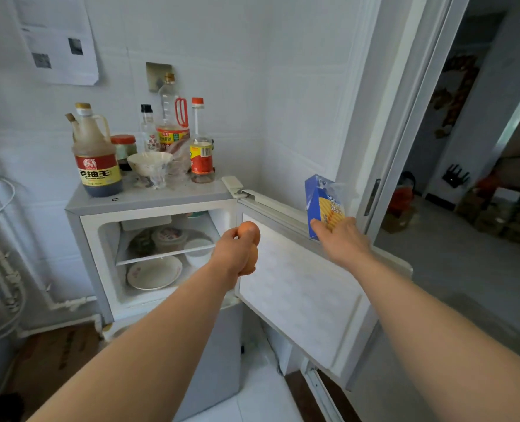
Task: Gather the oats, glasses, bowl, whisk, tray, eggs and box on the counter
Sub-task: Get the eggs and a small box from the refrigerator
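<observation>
Brown smooth-shelled eggs (249, 231), seemingly two, sit in the left hand (231, 258), fingers (229, 236) curled round them, before the small open white fridge (79, 254). The right hand (344, 239) grips the blue-and-yellow cardboard box (322, 205) above the fridge door. Both seem collected but not yet benched. No bench or other task items show.

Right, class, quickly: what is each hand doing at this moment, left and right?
Left hand: closed around brown eggs, apparently two.
Right hand: gripping the blue carton near its lower end.
</observation>
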Demonstrator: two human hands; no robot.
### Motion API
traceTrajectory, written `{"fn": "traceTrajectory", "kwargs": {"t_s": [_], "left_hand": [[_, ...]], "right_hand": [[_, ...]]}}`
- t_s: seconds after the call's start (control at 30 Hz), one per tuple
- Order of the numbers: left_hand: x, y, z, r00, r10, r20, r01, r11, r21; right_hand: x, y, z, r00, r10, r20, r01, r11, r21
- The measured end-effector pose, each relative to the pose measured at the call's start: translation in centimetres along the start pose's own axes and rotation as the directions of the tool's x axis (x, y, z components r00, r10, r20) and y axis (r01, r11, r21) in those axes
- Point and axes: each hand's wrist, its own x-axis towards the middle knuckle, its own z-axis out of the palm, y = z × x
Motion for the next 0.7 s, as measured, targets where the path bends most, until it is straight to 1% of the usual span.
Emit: {"fn": "traceTrajectory", "kwargs": {"t_s": [0.1, 0.27, 0.37, 0.5, 0.6, 0.7], "left_hand": [[-0.4, -0.2, 1.9, 0.999, -0.006, -0.048, 0.006, 1.000, -0.011], [-1.8, -0.4, 3.2, 0.996, 0.021, -0.089, -0.024, 0.999, -0.032], [-3.1, -0.4, 3.6, 0.985, 0.017, -0.172, -0.022, 0.999, -0.030], [-4.2, -0.2, 3.3, 0.983, 0.020, -0.183, -0.025, 0.999, -0.025], [-6.0, 0.5, 3.0, 0.980, 0.047, -0.192, -0.053, 0.998, -0.030], [-7.8, 0.6, 2.2, 0.976, 0.057, -0.208, -0.064, 0.998, -0.029]], "right_hand": [[0.7, 1.4, -0.6, 0.998, -0.029, 0.049, 0.031, 0.999, -0.045], [0.9, 2.5, -1.1, 0.992, -0.065, 0.111, 0.060, 0.997, 0.044], [0.4, 3.0, -1.6, 0.981, -0.113, 0.161, 0.101, 0.992, 0.081], [-0.5, 2.8, -2.2, 0.963, -0.145, 0.229, 0.089, 0.967, 0.240], [-1.5, 2.2, -2.7, 0.940, -0.176, 0.291, 0.054, 0.922, 0.383], [-2.4, 1.5, -2.3, 0.909, -0.239, 0.343, 0.054, 0.880, 0.471]]}}
